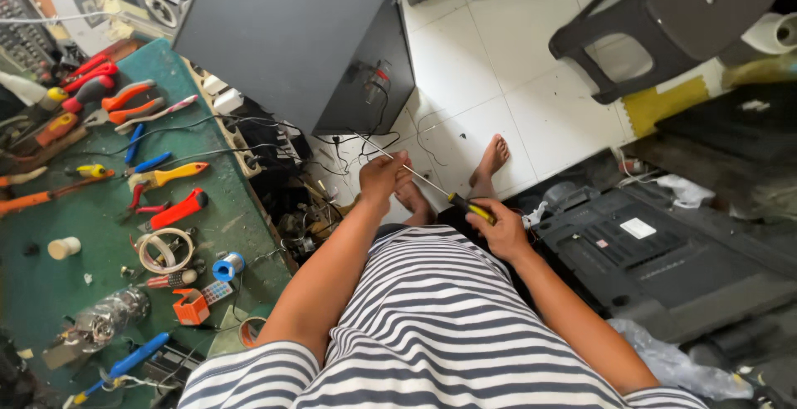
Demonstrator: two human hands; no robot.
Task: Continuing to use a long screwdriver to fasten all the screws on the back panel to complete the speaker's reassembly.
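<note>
The right hand (501, 230) closes around the yellow-and-black handle of a screwdriver (440, 193). Its shaft runs up-left, the tip towards the grey cabinet (290, 35). The left hand (383, 175) pinches the shaft midway. A white rectangular label (638, 227) sits on the black panel (664, 259) at right.

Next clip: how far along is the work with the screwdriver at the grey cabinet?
Done: nothing shows as finished; the grey cabinet stands closed on this side, wires trailing at its base. In hand: the right hand grips the yellow-and-black screwdriver, the left hand steadies its shaft, tip aimed at the cabinet's lower corner. Left: the tip has not visibly reached any screw; the dark flat panel lies aside.
</note>
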